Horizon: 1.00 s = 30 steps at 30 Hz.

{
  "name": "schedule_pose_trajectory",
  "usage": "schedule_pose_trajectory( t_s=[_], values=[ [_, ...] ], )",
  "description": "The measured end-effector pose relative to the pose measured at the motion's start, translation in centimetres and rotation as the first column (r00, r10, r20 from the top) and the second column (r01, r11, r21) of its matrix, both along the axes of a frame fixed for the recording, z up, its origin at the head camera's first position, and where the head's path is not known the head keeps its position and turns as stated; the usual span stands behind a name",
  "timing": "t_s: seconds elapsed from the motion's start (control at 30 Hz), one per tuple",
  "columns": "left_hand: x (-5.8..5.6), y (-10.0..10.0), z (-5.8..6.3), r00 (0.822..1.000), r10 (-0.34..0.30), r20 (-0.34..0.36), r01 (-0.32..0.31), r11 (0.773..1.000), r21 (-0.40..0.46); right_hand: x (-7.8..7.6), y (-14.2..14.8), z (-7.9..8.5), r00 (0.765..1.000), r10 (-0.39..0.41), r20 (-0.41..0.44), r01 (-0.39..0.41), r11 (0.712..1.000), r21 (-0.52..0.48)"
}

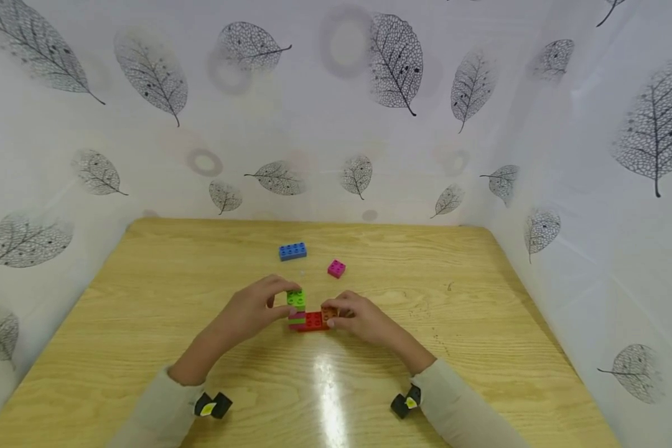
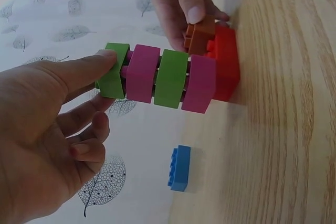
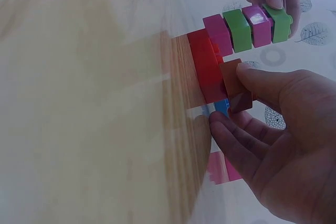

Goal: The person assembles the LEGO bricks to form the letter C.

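A long red toy brick (image 1: 313, 320) lies on the table. On its left end rises a stack of pink and green bricks (image 2: 170, 80) in alternating colours, green on top. My left hand (image 1: 260, 303) pinches the top green brick (image 2: 113, 72) between thumb and fingers. At the red brick's other end, my right hand (image 1: 363, 316) holds a brown brick (image 3: 237, 83) between thumb and fingers. In the right wrist view the brown brick sits right at the red brick's studs, with the right fingertips (image 3: 218, 119) beside the red brick.
Farther back on the wooden table (image 1: 201, 261) lie a blue brick (image 1: 293, 251) and a small pink brick (image 1: 336, 269). A white leaf-patterned sheet (image 1: 313, 124) stands behind the table and along its sides.
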<state>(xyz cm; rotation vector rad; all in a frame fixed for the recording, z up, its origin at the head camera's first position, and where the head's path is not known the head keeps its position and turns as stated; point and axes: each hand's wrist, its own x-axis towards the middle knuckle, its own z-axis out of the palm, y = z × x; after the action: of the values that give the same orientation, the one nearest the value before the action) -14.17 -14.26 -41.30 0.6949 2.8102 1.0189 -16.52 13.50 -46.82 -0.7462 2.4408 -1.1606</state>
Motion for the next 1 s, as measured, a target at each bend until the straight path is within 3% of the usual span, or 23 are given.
schedule_pose_trajectory(
  t_s=[0.47,1.0],
  values=[
    [-0.1,0.0,-0.39,1.0,0.003,-0.016,-0.003,1.0,0.028,-0.06,0.02,-0.04,1.0,-0.008,0.005,0.008,1.0,0.029],
    [-0.1,0.11,-0.35,1.0,0.011,-0.004,-0.011,1.0,-0.018,-0.24,0.0,-0.34,1.0,-0.006,0.006,0.006,1.0,0.027]
  ],
)
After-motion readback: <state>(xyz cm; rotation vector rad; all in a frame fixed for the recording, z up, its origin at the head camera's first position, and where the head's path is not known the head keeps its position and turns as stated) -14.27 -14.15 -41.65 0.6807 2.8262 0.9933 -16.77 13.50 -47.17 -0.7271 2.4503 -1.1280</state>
